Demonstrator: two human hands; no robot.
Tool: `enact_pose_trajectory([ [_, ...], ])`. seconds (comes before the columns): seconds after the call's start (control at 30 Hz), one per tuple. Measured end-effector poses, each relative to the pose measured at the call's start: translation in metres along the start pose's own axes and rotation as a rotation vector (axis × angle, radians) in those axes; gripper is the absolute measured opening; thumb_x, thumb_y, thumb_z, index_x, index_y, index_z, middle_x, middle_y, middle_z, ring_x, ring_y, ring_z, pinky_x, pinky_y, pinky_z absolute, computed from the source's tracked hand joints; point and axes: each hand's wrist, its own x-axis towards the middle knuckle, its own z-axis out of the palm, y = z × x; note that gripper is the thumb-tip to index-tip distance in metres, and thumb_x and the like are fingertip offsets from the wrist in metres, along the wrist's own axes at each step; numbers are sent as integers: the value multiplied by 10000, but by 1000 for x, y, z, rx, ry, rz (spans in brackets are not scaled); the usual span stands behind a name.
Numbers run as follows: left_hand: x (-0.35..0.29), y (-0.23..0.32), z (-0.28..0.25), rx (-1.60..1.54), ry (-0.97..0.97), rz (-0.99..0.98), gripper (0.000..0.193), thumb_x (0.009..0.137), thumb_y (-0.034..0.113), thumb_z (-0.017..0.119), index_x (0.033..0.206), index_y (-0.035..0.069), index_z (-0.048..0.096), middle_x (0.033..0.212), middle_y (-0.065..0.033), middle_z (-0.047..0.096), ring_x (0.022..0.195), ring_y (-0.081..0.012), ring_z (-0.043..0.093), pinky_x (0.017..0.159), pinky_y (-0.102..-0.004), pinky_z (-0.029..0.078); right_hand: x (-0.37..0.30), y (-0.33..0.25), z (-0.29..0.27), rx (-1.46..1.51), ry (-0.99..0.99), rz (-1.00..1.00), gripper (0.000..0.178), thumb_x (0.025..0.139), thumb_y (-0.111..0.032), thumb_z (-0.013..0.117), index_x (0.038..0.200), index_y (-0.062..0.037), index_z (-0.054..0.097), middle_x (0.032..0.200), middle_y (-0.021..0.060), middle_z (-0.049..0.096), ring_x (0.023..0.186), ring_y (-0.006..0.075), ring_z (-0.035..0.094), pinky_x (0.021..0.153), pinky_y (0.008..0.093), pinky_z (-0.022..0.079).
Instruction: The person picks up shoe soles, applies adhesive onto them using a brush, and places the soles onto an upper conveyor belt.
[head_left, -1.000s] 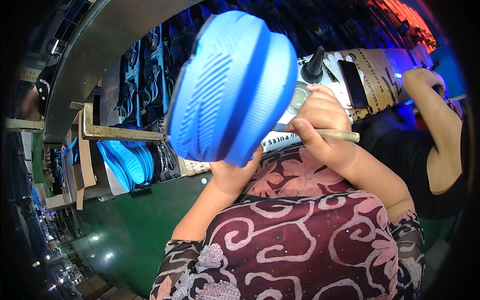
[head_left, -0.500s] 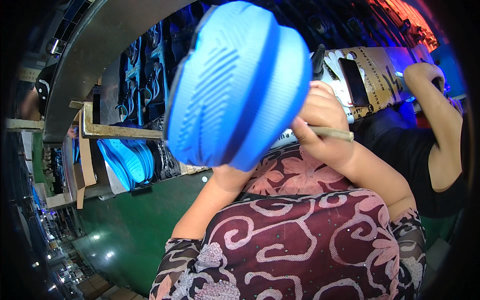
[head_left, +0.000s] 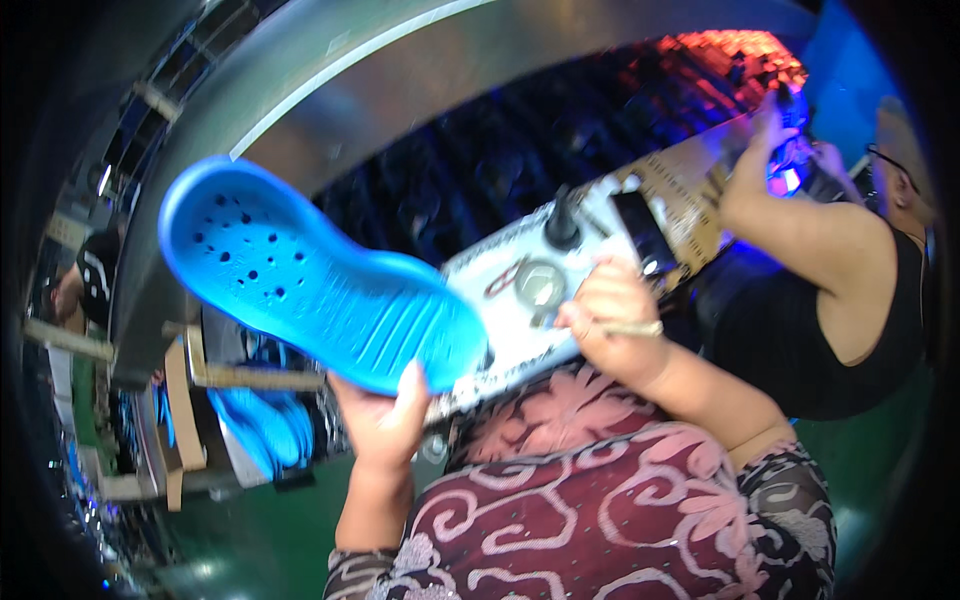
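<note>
My left hand [head_left: 385, 420] grips a blue shoe sole [head_left: 310, 275] near its heel end, thumb on top. The sole's inner face shows, with small dark holes in the forefoot and ridges toward the heel. In my right hand [head_left: 612, 315] is a thin wooden-handled tool [head_left: 640, 328], its handle sticking out behind the fist; the working end is blurred. Just left of that hand stands a small round dish [head_left: 540, 284] on a white board [head_left: 497, 262]. A black cone-shaped thing [head_left: 563, 225] rises behind the dish.
A dark phone [head_left: 641, 232] lies at the board's right end, beside printed brown cardboard [head_left: 690, 200]. More blue soles [head_left: 265, 430] are stacked at lower left. A curved metal housing [head_left: 330, 120] spans the back. On the right, a person in black [head_left: 810, 300] works close by.
The sole has swung left and down from in front of me and turned, so its inner face shows instead of its ribbed outside. My right hand, still holding the tool, now lies beside the dish.
</note>
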Motion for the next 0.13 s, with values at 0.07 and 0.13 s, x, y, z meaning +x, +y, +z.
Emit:
enact_pose_trajectory([
  [0.07, 9, 18, 0, -248, -217, -134, 704, 800, 49, 608, 1394, -27, 237, 1280, -225, 500, 1029, -279, 623, 919, -354, 496, -12, 17, -13, -90, -47, -11, 214, 819, -120, 603, 607, -117, 625, 589, 36, 548, 613, 215, 544, 841, 366, 409],
  [0.13, 27, 43, 17, -380, -418, -198, 789, 811, 91, 617, 1444, -9, 157, 1312, -231, 475, 1052, -281, 612, 926, -342, 496, -21, 18, -30, -125, -86, 85, 220, 835, -158, 625, 618, -123, 645, 572, 32, 535, 644, 178, 577, 935, 359, 391],
])
